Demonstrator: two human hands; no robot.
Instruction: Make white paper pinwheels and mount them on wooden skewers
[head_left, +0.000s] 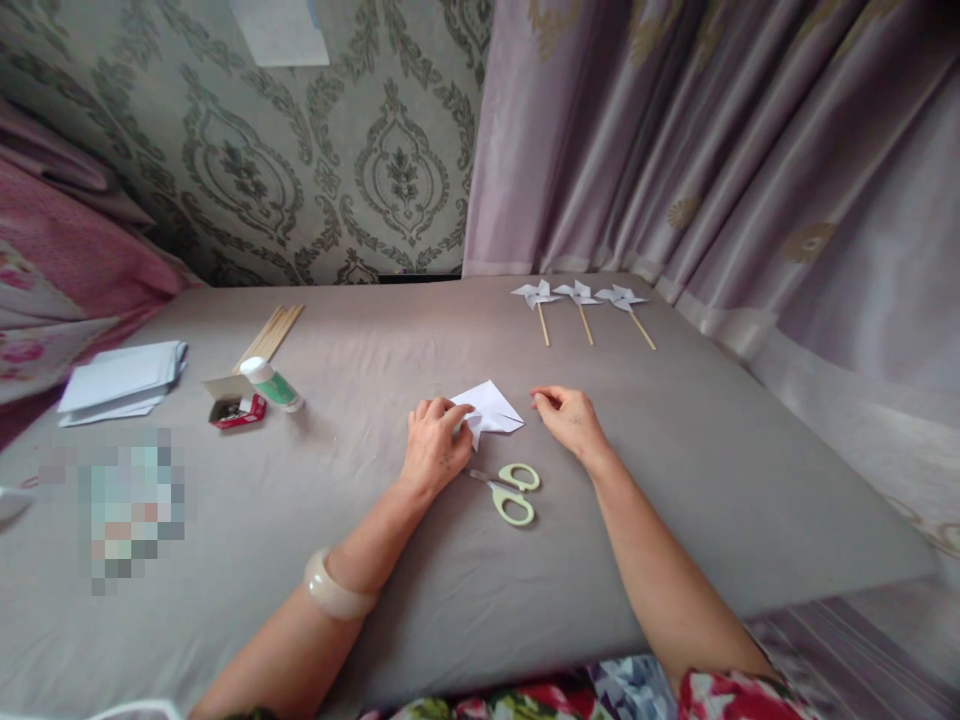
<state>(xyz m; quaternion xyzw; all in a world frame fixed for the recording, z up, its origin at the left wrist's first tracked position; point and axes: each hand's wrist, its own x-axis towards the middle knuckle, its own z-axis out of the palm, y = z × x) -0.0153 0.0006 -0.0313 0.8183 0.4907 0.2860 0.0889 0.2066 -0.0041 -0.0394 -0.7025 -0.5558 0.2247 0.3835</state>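
A folded white paper square (pixel 491 408) lies on the grey sheet (pixel 675 480) in front of me. My left hand (pixel 435 440) rests on the paper's left edge, its fingers curled and pressing the paper down. My right hand (pixel 570 415) lies just right of the paper, fingers curled in a pinch, and what it holds, if anything, is too small to see. Green-handled scissors (pixel 510 490) lie between my wrists, close to the left hand.
Three finished paper pinwheels on sticks (pixel 579 297) lie at the back. Wooden sticks (pixel 270 335), a glue stick (pixel 271 384), a small red box (pixel 236 408) and a stack of white paper (pixel 120 382) lie at the left. Curtain at right, wallpapered wall behind.
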